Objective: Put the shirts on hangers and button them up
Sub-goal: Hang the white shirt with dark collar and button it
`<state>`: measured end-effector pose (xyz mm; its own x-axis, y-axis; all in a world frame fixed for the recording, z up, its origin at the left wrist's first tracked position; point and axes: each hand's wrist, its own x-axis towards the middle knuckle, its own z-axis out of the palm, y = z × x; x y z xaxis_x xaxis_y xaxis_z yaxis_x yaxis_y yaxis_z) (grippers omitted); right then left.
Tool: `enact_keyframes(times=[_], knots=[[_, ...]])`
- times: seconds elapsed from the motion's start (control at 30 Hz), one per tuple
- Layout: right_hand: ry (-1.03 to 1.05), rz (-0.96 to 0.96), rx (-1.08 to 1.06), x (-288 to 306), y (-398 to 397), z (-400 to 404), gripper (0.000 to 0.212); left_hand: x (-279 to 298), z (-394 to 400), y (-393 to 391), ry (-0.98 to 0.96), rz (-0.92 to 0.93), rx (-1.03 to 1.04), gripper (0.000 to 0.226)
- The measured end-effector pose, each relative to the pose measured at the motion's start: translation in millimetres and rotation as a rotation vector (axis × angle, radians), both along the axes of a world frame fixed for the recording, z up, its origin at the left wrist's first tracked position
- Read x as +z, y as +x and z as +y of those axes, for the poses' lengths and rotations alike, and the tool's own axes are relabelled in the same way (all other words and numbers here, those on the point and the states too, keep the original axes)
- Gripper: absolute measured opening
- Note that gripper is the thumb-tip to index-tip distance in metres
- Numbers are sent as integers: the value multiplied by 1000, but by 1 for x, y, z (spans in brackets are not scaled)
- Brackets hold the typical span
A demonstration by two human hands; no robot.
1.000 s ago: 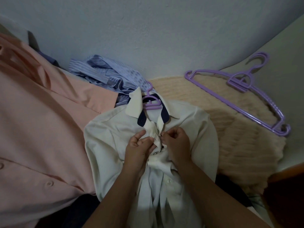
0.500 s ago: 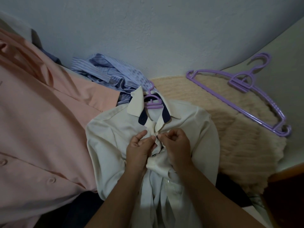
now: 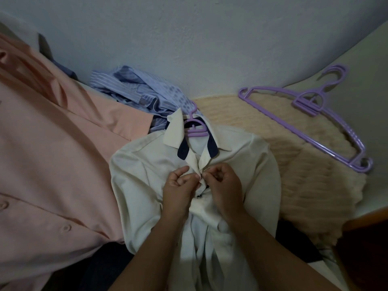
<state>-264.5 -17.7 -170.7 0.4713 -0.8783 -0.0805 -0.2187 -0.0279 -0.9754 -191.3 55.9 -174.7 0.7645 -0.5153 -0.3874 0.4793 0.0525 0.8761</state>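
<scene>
Cream shirt (image 3: 147,175) lies front-up before me, already on purple hanger (image 3: 194,128), hook showing at collar. My left hand (image 3: 178,187) and right hand (image 3: 224,185) both pinch placket edges just below collar. Step judged: fastening upper button. Next: push button through hole, then lower ones. Spare hanger (image 3: 315,127) lies right, apart.

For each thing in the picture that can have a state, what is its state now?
Cream cotton shirt with navy collar lining: on a hanger, collar open, front being buttoned.
Purple plastic hanger inside it: carrying the shirt.
Spare purple plastic hanger: empty, lying flat.
Peach shirt: spread out.
Blue striped shirt: crumpled.
Left hand: pinching the placket.
Right hand: pinching the placket.
</scene>
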Motion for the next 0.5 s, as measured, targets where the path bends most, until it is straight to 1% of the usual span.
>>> enact_keyframes(times=[0.1,0.2,0.3,0.4,0.5], knots=[[-36,-19,27,-4,-2,2,20,1,-2,1,-13,5,17,28],[0,-64,71,-4,-5,4,29,1,-3,2,-25,29,23,29],[16,-78,91,-4,-7,4,32,2,-3,4,-51,70,10,30],[22,-72,75,-3,-7,2,32,2,-1,7,-82,135,-12,23],[3,-53,60,-2,-7,3,31,1,0,8,-95,143,-48,15]])
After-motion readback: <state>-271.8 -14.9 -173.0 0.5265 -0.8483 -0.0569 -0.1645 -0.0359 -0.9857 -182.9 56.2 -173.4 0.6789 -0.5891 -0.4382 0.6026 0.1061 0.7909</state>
